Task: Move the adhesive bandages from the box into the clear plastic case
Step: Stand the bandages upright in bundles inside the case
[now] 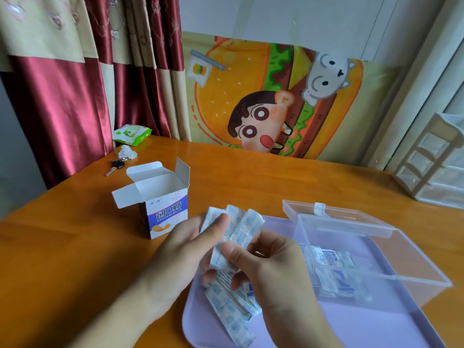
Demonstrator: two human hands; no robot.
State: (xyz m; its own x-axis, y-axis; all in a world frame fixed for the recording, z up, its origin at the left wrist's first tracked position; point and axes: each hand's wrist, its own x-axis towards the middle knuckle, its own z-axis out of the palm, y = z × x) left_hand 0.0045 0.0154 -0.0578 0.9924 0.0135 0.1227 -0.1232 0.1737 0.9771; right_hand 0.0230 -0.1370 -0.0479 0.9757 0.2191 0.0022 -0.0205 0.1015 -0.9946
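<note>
Here, two bare hands meet above the near edge of a lilac tray [364, 330] on a wooden bench [75, 247]. The left hand [175, 257] and the right hand [271, 270] both hold a fanned bundle of adhesive bandages [238, 234] in white and blue wrappers; the fingers of each hand are curled around the bundle, with the left thumb pressed on its upper part and the right thumb on its lower part. Just beneath the fingers, more loose wrapped bandages [231, 312] lie in a heap on the tray. To the right of the fingers, the clear plastic case [376, 277] sits on the tray with its lid [334, 217] swung open behind it, and some bandages already lie inside. Beyond the left fingers, the bandage box [163, 207] stands upright on the bench with its top flaps open. Farther back lie a key [115, 167], a crumpled tissue [126, 152] and a green wipes pack [131, 133]. Far right of the fingers stands a small drawer unit [437, 162].
</note>
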